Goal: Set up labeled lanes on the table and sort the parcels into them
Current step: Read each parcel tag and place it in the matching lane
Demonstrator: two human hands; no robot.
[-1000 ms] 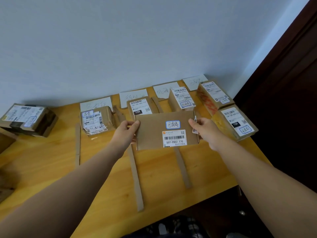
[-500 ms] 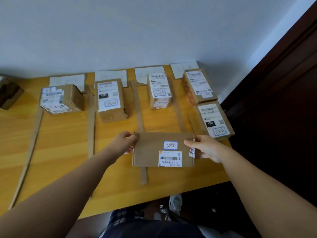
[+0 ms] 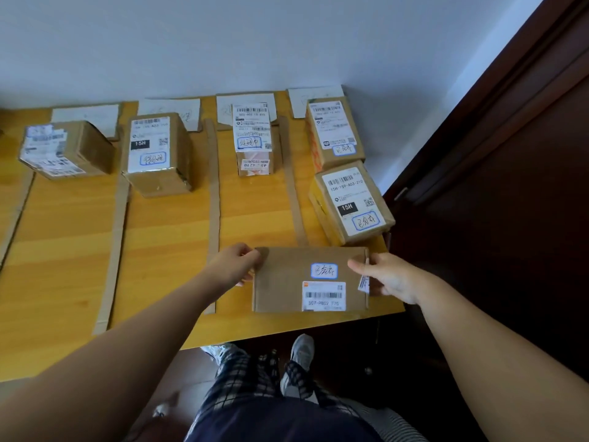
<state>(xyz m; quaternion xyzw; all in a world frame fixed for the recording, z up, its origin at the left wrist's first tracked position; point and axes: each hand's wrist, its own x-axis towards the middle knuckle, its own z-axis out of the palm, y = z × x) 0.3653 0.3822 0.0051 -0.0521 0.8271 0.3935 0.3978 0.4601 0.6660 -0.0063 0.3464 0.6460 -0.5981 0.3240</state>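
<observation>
Cardboard everywhere on a yellow wooden tabletop [image 3: 165, 237]. Flat brown parcel [image 3: 287, 282] lying near the front edge toward the right corner, face up, with a blue-bordered handwritten sticker [image 3: 324, 270] and a white barcode label [image 3: 323, 296] on top. Left hand [image 3: 236, 266] grasping the parcel's left end, fingers curled at its far left corner. Right hand [image 3: 387, 277] grasping the right end, thumb pressed on the top face, a small white tag [image 3: 364, 283] showing beside the palm. Parcel's far edge covering the near end of one cardboard divider strip [image 3: 291, 186]; two more strips [image 3: 213, 199] and [image 3: 116, 237] running from back edge toward front edge, splitting the tabletop into lanes. White paper lane labels [image 3: 95, 114] lined up along the back edge against the wall, writing too faint to read. One box [image 3: 67, 148] at the back of the leftmost lane, a taller box [image 3: 157, 154] in the next, a narrow box [image 3: 253, 138] in the third. Two boxes in the rightmost lane along the right edge: one [image 3: 334, 132] at the back, another [image 3: 352, 202] nearer, just beyond the held parcel. Plaid trousers [image 3: 251, 378] and a grey shoe [image 3: 301, 350] below the front edge.
</observation>
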